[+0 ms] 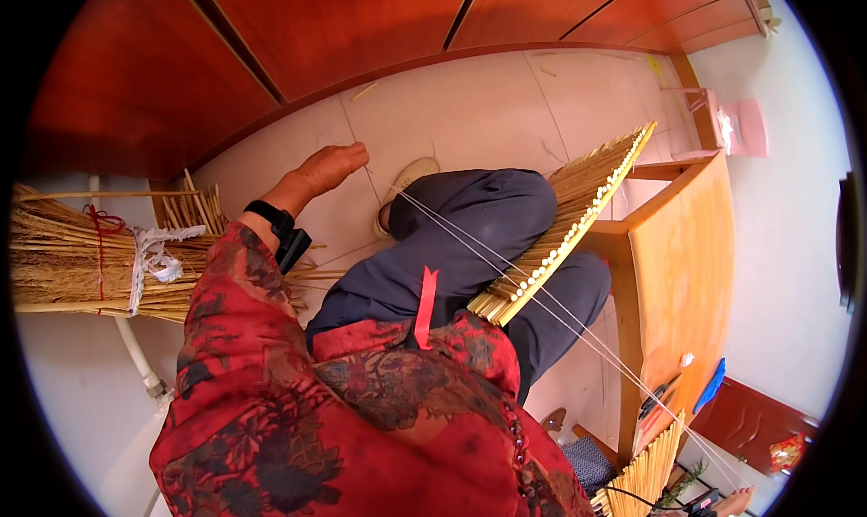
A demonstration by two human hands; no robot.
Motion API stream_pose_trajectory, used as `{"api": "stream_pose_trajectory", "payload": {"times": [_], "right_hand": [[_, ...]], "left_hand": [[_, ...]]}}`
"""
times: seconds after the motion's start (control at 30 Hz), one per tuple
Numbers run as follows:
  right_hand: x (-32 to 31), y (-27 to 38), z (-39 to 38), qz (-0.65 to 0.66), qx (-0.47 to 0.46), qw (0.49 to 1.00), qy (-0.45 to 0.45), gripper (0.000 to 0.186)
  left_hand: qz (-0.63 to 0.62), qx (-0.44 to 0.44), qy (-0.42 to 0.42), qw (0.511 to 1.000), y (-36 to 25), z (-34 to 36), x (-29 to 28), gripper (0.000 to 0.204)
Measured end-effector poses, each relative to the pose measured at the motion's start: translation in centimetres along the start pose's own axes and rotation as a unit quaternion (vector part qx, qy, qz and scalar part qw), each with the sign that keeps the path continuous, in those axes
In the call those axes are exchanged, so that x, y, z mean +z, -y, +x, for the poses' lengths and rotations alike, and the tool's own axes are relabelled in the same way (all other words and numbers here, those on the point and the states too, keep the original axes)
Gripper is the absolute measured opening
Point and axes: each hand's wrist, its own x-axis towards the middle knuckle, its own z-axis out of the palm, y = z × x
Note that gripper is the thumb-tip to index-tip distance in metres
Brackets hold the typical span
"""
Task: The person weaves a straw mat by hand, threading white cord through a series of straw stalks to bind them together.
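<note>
Taut threads (470, 241) obstruct passage over the legs (483, 201).

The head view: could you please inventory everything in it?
Stalk panel: one, yellow, centre
Threads: at least two, whitish, over panel
Stalk bundle: one, tan, left
Stalk stack: one, yellow, lower right
Table: one, light brown, right
Cabinet: one, red-brown, top
Chair: one, pink, upper right
Ribbon: one, red, centre
Shirt: one, patterned red, bottom
Trousers: one pair, dark, centre
Wristband: one, black, left wrist
Left hand: one, bare, upper left
Right hand: one, bare, bottom right
</note>
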Motion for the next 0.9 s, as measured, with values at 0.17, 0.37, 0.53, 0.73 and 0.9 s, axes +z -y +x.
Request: {"api": "stream_pose_trajectory", "payload": {"times": [0.17, 0.37, 0.53, 0.73, 0.9], "right_hand": [[-0.4, 0.9, -1.2, -0.008, -0.01, 1.0, -0.007, 0.035], [0.9, 2.7, -1.7, 0.034, -0.005, 0.999, 0.042, 0.034], [-0.8, 3.1, 5.0, 0.108, 0.045, 0.979, 0.167, 0.023], [2.1, 4.8, -0.2, 0.121, 0.114, 0.967, 0.195, 0.016], [2.0, 2.5, -1.3, 0.155, 0.108, 0.964, 0.188, 0.012]], "left_hand": [[0.118, 0.084, -0.049, 0.988, -1.4, -1.3, -1.4, 0.01], [0.14, 0.028, -0.069, 0.987, 1.8, -0.9, -2.3, 0.014], [0.171, 0.063, -0.109, 0.977, 1.9, -0.5, -4.7, 0.005], [0.114, 0.009, -0.206, 0.972, 1.5, -2.0, -8.4, 0.005], [0.074, -0.065, -0.214, 0.972, 1.5, -3.7, -10.1, 0.01]]}}
